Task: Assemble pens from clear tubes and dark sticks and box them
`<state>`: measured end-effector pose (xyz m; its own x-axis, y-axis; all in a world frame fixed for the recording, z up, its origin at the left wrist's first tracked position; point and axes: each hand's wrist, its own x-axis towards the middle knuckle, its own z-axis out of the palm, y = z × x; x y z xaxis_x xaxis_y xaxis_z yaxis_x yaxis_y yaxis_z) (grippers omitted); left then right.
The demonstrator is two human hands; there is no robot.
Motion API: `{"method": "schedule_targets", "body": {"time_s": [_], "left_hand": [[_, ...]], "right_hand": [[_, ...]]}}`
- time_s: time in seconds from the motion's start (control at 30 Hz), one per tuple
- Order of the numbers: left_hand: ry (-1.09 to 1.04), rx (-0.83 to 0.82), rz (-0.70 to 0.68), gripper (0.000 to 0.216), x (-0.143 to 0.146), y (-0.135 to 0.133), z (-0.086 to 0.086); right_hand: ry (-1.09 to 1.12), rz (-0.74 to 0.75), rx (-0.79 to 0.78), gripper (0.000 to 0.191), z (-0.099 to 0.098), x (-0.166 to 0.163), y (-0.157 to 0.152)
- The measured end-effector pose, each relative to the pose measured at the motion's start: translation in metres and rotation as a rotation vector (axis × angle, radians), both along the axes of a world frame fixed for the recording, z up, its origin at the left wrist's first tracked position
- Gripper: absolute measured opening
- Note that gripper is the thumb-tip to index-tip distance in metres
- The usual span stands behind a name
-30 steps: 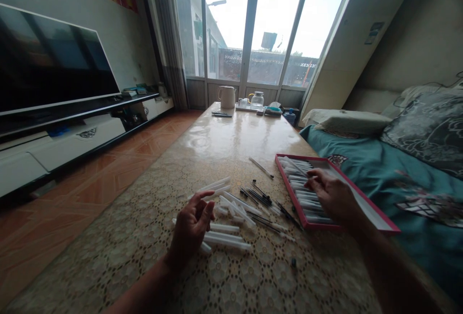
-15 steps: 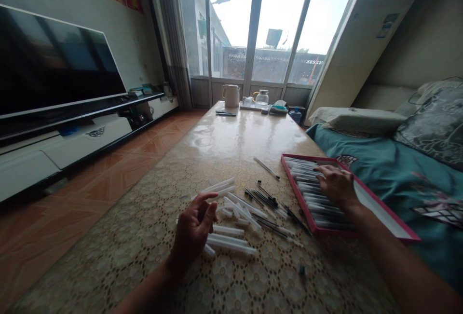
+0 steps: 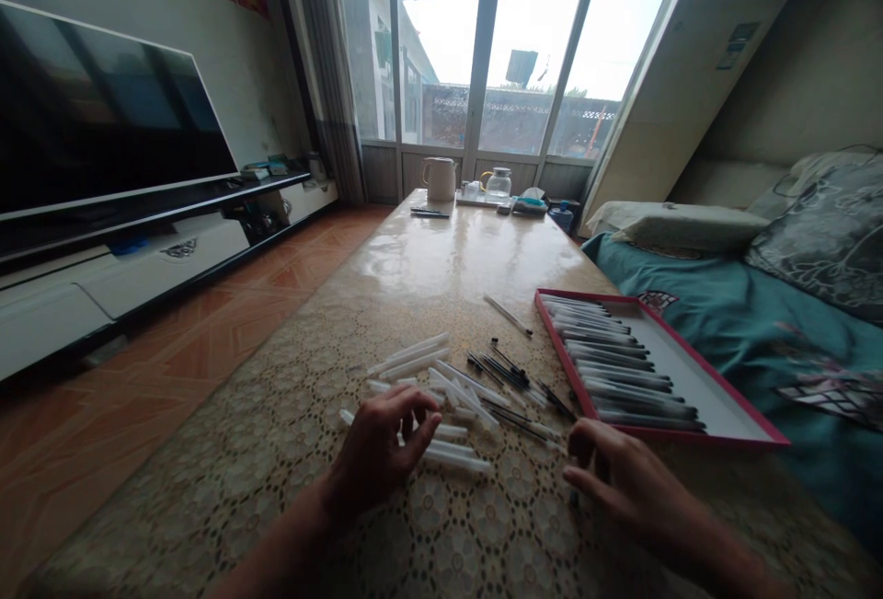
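Observation:
My left hand (image 3: 383, 438) hovers over the near end of the loose white pen barrels (image 3: 452, 463), its fingers loosely bent and nothing visible in them. Several more white barrels (image 3: 410, 355) lie just beyond it. Low over the tabletop, my right hand (image 3: 621, 470) has its thumb and forefinger apart, close to a small dark piece (image 3: 574, 496) partly hidden below the thumb. Thin black pen refills (image 3: 510, 374) with dark ends lie between the hands. Beyond my right hand, a red-rimmed box (image 3: 731, 397) holds a row of pens (image 3: 621, 369).
One clear pen (image 3: 509, 315) lies apart near the box's far left corner. At the table's (image 3: 455, 272) far end stand a kettle (image 3: 440, 179), a glass pot (image 3: 498, 183) and a tissue pack (image 3: 530, 202). A sofa (image 3: 704, 305) borders the right side.
My right hand has left the pens in the box and come down and toward me to the tabletop. My left hand has moved slightly right and nearer, over the barrels.

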<state>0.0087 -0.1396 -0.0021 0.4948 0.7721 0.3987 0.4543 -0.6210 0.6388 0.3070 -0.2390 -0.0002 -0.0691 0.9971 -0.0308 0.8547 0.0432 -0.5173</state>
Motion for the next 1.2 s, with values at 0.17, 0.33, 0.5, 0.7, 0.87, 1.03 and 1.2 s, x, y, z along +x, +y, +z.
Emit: {"method": "schedule_targets", "body": {"time_s": [0.17,0.33,0.5,0.7,0.87,1.03,1.2], "left_hand": [[0.262,0.074,-0.191,0.016,-0.007,0.002,0.002],[0.384,0.073,-0.253,0.018,-0.008,0.009,-0.004],[0.395,0.085,-0.191,0.01,-0.003,0.014,-0.008],[0.331,0.116,-0.063,0.015,0.0,0.019,-0.013],[0.289,0.1,-0.02,0.018,-0.001,0.019,-0.014],[0.294,0.087,-0.015,0.015,-0.001,0.017,-0.012],[0.314,0.093,-0.003,0.013,-0.001,0.016,-0.011]], "right_hand": [[0.043,0.085,0.089,0.016,-0.011,-0.004,-0.012],[0.038,0.061,0.15,0.018,-0.019,-0.025,-0.001],[-0.021,0.029,0.203,0.02,-0.021,-0.048,0.03],[-0.171,-0.04,0.267,0.012,-0.006,-0.046,0.069],[-0.51,-0.204,0.493,0.029,-0.001,-0.007,0.103],[-0.713,-0.303,0.396,0.041,-0.011,0.018,0.124],[-0.72,-0.316,0.407,0.039,-0.012,0.024,0.125]]}}
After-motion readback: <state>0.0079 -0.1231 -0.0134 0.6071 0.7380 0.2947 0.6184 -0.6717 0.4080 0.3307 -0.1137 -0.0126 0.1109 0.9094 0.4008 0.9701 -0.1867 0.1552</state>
